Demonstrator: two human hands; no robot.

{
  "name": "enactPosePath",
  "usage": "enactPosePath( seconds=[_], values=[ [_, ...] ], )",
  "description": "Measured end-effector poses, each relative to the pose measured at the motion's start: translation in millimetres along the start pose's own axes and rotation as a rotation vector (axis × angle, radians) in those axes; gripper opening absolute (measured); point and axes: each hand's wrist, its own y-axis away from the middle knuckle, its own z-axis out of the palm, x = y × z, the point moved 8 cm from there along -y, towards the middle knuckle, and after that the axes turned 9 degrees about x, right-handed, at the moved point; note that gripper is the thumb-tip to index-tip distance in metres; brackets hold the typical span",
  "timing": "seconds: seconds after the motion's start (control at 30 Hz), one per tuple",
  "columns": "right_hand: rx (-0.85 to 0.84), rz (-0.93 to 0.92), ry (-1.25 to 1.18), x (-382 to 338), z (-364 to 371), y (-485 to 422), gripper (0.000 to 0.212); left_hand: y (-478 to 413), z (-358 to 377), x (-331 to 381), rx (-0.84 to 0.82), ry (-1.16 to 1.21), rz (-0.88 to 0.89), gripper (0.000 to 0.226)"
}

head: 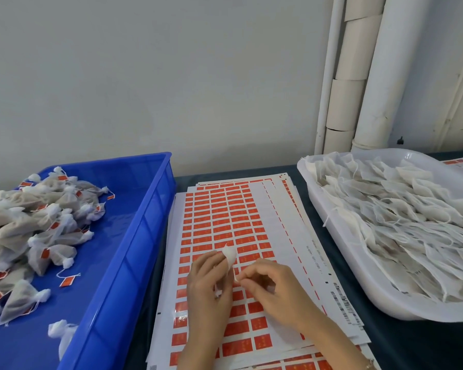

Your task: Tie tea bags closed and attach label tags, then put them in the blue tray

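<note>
Left hand [207, 285] curls round one tea bag [229, 256]; right hand [274, 289] pinches its string [235, 275], above stacked label sheets [225, 209]. One blue tray [145, 209], one white tray [369, 289], both heaped.

A plain pale grey wall [158, 76] fills the back, evenly lit, with a soft shadow low down. Upright pipes run along its right side: a thin white pipe [329, 76], a wrapped pipe [350, 102] in cream sleeve sections, and a thick white pipe [382, 76] with a collar near its foot. Below stands a table [417, 345] with a dark top.
</note>
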Motion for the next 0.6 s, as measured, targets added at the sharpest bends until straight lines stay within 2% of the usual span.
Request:
enactPosePath(
  seconds=[0.17, 0.37, 0.5, 0.6],
  values=[
    [0.015, 0.009, -0.118, -6, -2, 0, 0.018, 1, 3, 4, -0.032, 0.035, 0.04, 0.027],
    [-0.007, 0.044, -0.21, -8, 1, 2, 0.013, 1, 9, -3, -0.147, 0.242, -0.161, 0.023],
    [0.175, 0.058, -0.154, -2, -12, 2, 0.009, 5, 9, -13, -0.129, 0.291, -0.387, 0.038],
    [0.255, 0.081, -0.077, 5, -17, 1, 0.011, 9, 10, -13, -0.151, 0.314, -0.461, 0.036]
  ],
)
